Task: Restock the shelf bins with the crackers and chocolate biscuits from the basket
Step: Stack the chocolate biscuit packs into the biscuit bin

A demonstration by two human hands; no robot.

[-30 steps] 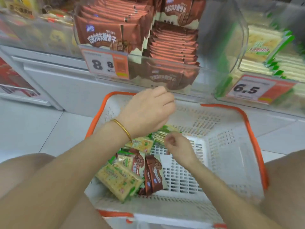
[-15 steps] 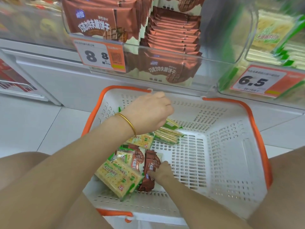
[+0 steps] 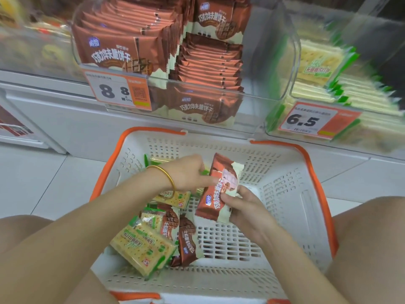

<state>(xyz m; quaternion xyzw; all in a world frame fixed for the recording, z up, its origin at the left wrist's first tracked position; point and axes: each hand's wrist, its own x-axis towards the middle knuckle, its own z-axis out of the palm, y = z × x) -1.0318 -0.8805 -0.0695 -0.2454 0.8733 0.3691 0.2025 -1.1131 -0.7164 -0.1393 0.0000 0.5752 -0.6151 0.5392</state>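
A white basket (image 3: 285,194) with an orange rim sits on the floor between my knees. My right hand (image 3: 245,211) grips a brown chocolate biscuit pack (image 3: 215,191), lifted above the basket's middle. My left hand (image 3: 188,172), with a gold bangle on the wrist, pinches the same pack's left edge. More chocolate biscuit packs (image 3: 188,242) and green-and-yellow cracker packs (image 3: 140,246) lie in the basket's left part. Above stands a clear bin of chocolate biscuits (image 3: 153,51), and to its right a clear bin of crackers (image 3: 324,69).
Orange price tags reading 8.8 (image 3: 118,93) and 6.5 (image 3: 311,121) hang on the bin fronts. A white shelf base (image 3: 65,126) runs behind the basket. Pale floor tiles (image 3: 32,183) lie to the left. My bare knees flank the basket.
My right hand has picked a chocolate biscuit pack out of the pile and raised it. My left hand has dropped from the basket's far rim onto that pack.
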